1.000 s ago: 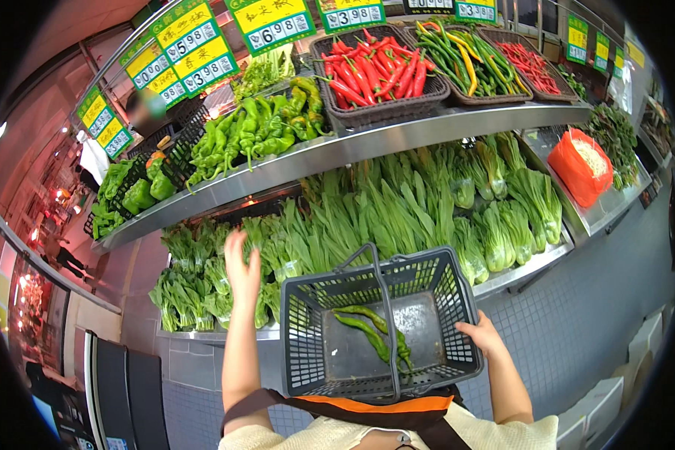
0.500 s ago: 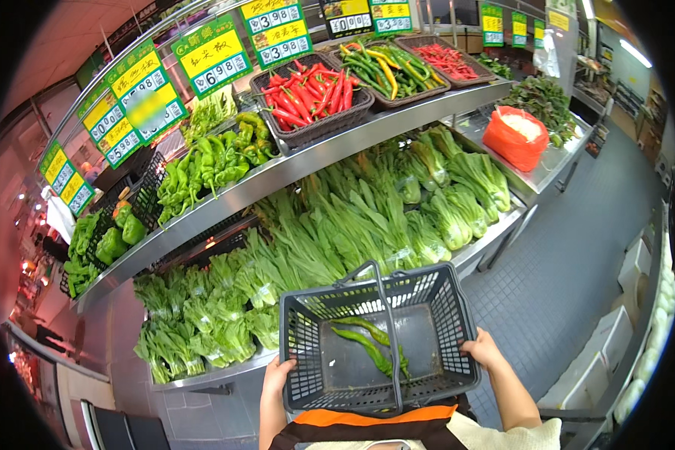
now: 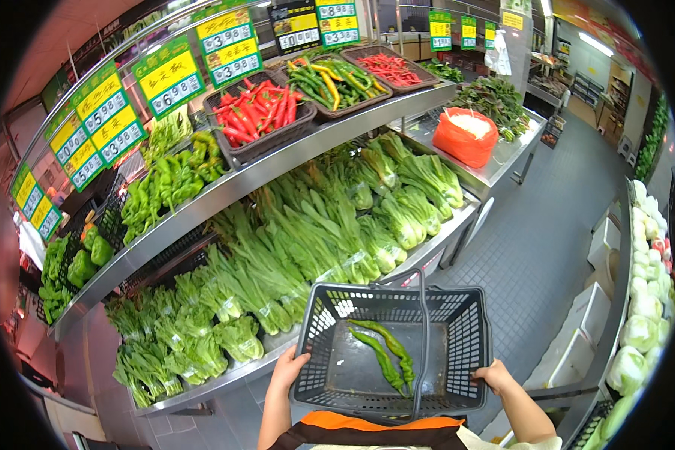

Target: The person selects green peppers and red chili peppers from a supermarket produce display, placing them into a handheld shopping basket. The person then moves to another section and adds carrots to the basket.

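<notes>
A black plastic shopping basket [image 3: 319,352] is held in front of me, its handle standing up across the middle. Inside it, on the floor of the basket, lie two long green peppers [image 3: 388,360]. My left hand [image 3: 286,367] grips the basket's left side, with the thumb at the wall. On the opposite side my right hand [image 3: 495,376] is closed on the right wall near the rim. Just beyond the basket, leafy green lettuces [image 3: 292,247] fill the lower shelf.
A steel upper shelf [image 3: 277,156] carries red peppers [image 3: 255,112], mixed green and yellow peppers [image 3: 330,81], small red chillies [image 3: 392,69] and green peppers [image 3: 172,184]. An orange bag [image 3: 465,139] stands on a side table. Cabbages [image 3: 641,330] line the right side, across a tiled aisle [image 3: 532,225].
The basket and both hands have shifted right in view, still gripped at the sides. The shelves have slid left, and more of the cabbages at right shows.
</notes>
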A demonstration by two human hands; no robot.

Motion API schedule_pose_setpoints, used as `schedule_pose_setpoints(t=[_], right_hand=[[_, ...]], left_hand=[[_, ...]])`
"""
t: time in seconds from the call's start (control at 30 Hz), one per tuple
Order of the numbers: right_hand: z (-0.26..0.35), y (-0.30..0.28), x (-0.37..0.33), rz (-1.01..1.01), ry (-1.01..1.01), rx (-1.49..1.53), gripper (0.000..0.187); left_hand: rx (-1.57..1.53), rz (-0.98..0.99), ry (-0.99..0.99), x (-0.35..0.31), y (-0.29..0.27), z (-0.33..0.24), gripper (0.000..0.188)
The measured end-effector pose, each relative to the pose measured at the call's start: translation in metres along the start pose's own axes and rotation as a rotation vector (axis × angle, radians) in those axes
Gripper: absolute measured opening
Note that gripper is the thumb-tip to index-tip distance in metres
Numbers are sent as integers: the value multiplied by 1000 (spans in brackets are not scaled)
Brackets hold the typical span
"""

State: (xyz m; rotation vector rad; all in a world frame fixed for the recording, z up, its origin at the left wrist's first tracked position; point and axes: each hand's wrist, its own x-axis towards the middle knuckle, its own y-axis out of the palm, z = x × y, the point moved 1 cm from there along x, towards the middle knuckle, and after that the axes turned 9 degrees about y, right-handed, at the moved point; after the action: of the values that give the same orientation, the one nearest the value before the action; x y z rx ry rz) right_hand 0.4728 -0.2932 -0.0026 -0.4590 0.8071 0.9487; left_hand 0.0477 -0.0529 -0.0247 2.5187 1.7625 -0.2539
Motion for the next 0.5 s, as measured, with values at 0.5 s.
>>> schedule_pose_setpoints(t=[0.5], right_hand=[[20, -199, 28, -524, -123, 648, 48]], left_hand=[[242, 540, 299, 228, 275, -131, 38]])
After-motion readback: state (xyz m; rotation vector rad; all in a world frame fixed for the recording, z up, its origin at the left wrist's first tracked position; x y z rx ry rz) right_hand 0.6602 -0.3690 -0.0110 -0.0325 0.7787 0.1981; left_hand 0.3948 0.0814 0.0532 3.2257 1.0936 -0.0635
